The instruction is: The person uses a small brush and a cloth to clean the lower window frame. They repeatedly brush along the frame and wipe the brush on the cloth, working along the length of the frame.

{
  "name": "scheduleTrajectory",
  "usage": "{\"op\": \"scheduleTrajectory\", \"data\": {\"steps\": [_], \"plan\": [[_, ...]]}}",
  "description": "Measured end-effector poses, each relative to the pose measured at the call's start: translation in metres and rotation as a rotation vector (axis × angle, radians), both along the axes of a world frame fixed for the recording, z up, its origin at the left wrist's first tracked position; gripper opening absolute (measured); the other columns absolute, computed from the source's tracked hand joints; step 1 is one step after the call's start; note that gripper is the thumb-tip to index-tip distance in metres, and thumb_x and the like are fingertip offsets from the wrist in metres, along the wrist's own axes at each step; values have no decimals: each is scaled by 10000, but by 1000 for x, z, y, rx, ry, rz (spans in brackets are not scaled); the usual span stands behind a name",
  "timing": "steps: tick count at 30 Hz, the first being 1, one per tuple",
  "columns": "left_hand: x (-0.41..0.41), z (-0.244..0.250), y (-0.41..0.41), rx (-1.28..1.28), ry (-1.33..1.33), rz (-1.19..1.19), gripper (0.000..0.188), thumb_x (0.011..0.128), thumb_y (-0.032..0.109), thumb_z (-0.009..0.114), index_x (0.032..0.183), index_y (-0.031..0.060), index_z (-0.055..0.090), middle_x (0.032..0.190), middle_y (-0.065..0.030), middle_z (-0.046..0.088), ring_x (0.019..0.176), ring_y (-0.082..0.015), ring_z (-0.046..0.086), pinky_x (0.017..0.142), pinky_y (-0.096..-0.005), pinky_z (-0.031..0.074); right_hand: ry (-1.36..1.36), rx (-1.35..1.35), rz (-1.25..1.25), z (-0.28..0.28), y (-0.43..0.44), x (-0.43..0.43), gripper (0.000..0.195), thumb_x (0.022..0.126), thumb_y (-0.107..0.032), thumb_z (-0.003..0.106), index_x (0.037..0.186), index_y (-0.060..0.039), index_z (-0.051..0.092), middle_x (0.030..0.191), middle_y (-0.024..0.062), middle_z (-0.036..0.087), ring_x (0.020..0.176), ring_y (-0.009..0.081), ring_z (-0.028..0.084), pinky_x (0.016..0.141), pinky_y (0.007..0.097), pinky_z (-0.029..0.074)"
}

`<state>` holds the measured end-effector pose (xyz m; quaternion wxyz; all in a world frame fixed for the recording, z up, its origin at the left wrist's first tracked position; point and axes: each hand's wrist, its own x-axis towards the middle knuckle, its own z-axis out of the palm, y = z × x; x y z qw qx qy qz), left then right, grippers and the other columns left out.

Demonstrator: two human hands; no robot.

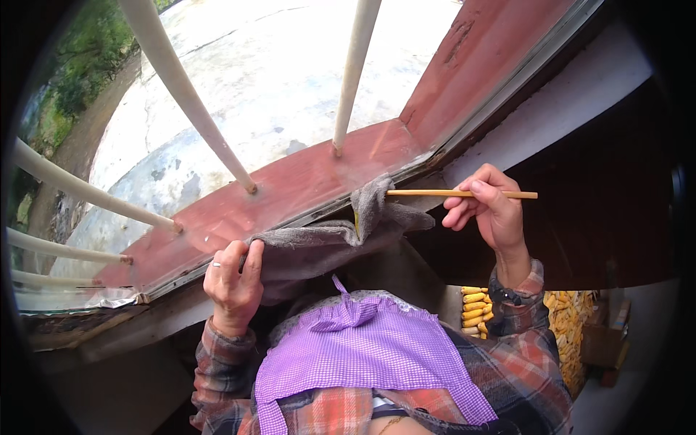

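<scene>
My right hand holds a thin wooden stick, like a chopstick, level between thumb and fingers. The stick's left end goes into a bunched fold of a grey cloth at the lower window frame. My left hand, with a ring on one finger, pinches the cloth's left end against the frame's inner edge. The rest of the cloth hangs below the frame. A small yellow-green patch shows in the fold beside the stick's end.
White window bars rise from a red-painted sill behind the glass. A white ledge runs up to the right. Yellow corn cobs are piled at lower right, beside a wooden object.
</scene>
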<state>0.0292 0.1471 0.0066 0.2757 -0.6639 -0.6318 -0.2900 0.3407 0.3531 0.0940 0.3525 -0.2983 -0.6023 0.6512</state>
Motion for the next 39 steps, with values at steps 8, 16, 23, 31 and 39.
{"op": "scheduleTrajectory", "data": {"steps": [8, 16, 23, 31, 39], "plan": [[7, -4, 1, -25, 48, 79, 273, 754, 1, 632, 1026, 32, 646, 966, -94, 579, 760, -222, 598, 619, -310, 491, -12, -100, 265, -2, -12, -68, 190, 963, -149, 466, 895, 13, 538, 811, 206, 677, 663, 286, 708, 501, 305, 584], [10, -6, -4, 141, -77, 52, 293, 749, 21, 682, 1038, 38, 637, 846, -89, 556, 687, -237, 571, 591, -318, 476, 325, -126, 324, -45, -55, -42, 152, 933, -94, 491, 932, 47, 546, 862, 249, 656, 659, 325, 693, 589, 361, 591], [18, 21, -33, -86, -229, 137, 107, 781, 109, 724, 830, 67, 638, 684, -64, 477, 609, -239, 517, 533, -333, 416, 289, -99, -38, -56, -67, 9, 163, 928, -120, 465, 905, 24, 537, 818, 218, 663, 616, 285, 684, 552, 333, 583], [16, 53, -13, 82, -649, -84, 158, 924, 99, 593, 824, 4, 515, 805, -75, 525, 634, -181, 479, 567, -297, 401, 83, 28, -291, -45, -83, 58, 185, 929, -139, 450, 880, 14, 541, 771, 173, 658, 556, 216, 660, 522, 288, 564], [36, 79, 5, -91, -1051, -87, 211, 1006, 177, 502, 852, 36, 522, 721, 57, 420, 688, -37, 348, 585, -196, 309, -134, 219, -292, -29, -114, 62, 159, 930, -82, 430, 898, 45, 520, 814, 173, 644, 597, 191, 660, 584, 264, 560]]}}
